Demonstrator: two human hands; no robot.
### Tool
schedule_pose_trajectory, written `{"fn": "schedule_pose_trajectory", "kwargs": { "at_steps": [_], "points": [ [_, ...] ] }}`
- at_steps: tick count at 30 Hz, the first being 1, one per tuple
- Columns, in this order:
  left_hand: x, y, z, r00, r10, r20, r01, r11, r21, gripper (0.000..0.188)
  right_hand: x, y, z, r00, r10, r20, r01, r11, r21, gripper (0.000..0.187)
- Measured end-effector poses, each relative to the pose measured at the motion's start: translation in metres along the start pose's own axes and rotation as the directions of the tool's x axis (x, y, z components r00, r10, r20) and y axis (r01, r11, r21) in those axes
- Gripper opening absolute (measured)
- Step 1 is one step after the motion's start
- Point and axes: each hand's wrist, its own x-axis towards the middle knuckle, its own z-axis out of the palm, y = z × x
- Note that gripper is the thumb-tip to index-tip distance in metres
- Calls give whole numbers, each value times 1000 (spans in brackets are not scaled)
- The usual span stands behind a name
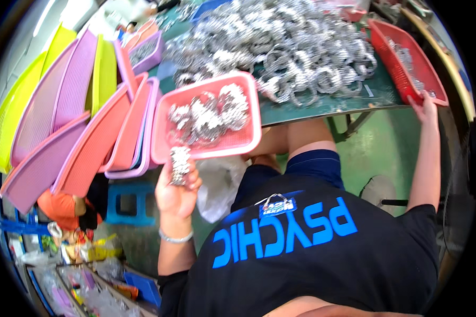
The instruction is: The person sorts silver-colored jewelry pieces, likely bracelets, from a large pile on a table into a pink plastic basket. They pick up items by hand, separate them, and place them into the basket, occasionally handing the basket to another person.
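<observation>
At eight o'clock I have the left hand [179, 194] grasping a bundle of shiny silver metal links [180, 165]. Just beyond, at eleven, I see a rectangular pink plastic basket [255, 113] holding more silver loops [206, 117]. Around two, the right hand [425, 108] grips the near end of a long red plastic basket [426, 62]. At one, a heap of silver metal rings [296, 42] lies on the green tabletop [382, 96].

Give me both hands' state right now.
Left hand: closed, holding a stack of shiny silver metal pieces.
Right hand: at the near rim of a long red plastic basket; grip unclear.
</observation>
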Motion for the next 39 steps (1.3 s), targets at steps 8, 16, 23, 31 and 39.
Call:
{"fn": "schedule_pose_trajectory", "kwargs": {
  "at_steps": [8, 16, 23, 31, 39],
  "points": [
    [17, -10, -24, 983, 172, -67, -162, 978, 130, 40, -35, 26, 3, 981, 169, 99, -105, 878, -467, 84],
    [-18, 20, -42, 960, 276, 38, -278, 951, 132, 55, -199, 76, 123, 643, 139, 753, 380, 795, -472, 31],
    [-2, 11, -21, 989, 130, -69, -133, 991, -35, 31, -266, 52, 229, 287, 122, 950, 524, 810, -262, 29],
    [85, -3, 64, 962, 252, -106, -248, 967, 56, 34, -334, 91, 327, 29, 99, 995, 418, 902, -102, 40],
    [100, -9, 69, 990, 133, -48, -119, 968, 221, 28, -291, 106, 347, 1, 82, 997, 176, 981, -81, 15]
  ]
}}
